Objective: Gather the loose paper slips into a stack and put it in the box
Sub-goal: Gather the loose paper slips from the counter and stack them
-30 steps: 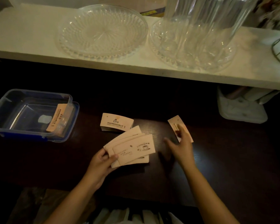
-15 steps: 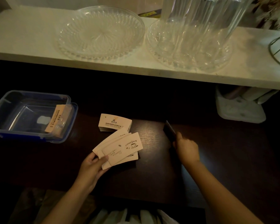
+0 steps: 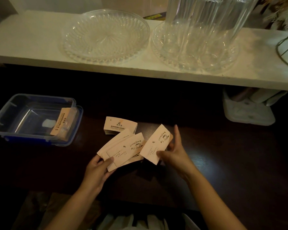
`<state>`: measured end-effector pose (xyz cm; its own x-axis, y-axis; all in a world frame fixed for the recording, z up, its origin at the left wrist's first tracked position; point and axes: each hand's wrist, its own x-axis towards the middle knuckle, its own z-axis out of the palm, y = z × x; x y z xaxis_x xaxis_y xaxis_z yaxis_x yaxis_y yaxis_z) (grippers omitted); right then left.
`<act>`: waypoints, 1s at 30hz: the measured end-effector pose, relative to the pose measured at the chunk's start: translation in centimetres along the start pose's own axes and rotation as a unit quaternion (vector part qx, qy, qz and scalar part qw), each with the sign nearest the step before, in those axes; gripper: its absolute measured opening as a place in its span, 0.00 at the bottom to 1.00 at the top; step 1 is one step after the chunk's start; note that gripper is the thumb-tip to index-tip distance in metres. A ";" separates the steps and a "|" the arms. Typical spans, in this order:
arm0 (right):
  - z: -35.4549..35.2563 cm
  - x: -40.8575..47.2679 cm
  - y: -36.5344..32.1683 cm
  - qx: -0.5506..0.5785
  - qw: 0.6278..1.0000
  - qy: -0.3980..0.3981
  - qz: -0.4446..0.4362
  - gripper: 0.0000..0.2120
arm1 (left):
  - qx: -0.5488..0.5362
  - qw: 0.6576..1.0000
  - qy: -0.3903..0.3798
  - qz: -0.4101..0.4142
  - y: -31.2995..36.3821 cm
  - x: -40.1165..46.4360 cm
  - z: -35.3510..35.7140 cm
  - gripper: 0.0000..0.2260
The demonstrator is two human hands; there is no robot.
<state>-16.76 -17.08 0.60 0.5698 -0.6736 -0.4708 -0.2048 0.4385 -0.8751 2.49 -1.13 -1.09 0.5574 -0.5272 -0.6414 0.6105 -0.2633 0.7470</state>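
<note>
The clear plastic box at nine o'clock holds one slip leaning inside. Left hand fingers grip fanned slips; right hand fingers pinch a single slip.

Dim, warm light brightens the white shelf above; the dark tabletop shows faint glare.

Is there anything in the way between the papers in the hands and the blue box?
Nothing visible. The fanned slips in the left hand have bare dark table between them and the open box. The small pile lies off to the side.
</note>
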 end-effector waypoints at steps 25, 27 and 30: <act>4.7 0.3 2.4 -0.359 0.907 -0.023 -0.221 0.49 | 0.158 0.975 -0.062 0.144 1.2 -1.8 -0.3 0.17; 4.2 0.6 2.4 -0.403 0.880 -0.056 -0.245 0.39 | 0.204 0.965 -0.061 0.150 1.1 -1.2 -0.7 0.16; 4.2 1.1 2.8 -0.413 0.871 -0.021 -0.266 0.38 | 0.275 0.946 -0.061 0.160 0.4 -0.1 -0.7 0.15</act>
<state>-13.35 -14.08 -1.85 0.7843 -0.6201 0.0152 -0.3948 -0.5179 -0.7589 3.10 -0.64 -0.82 0.5747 -0.7317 -0.3666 0.0178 -0.4367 0.8994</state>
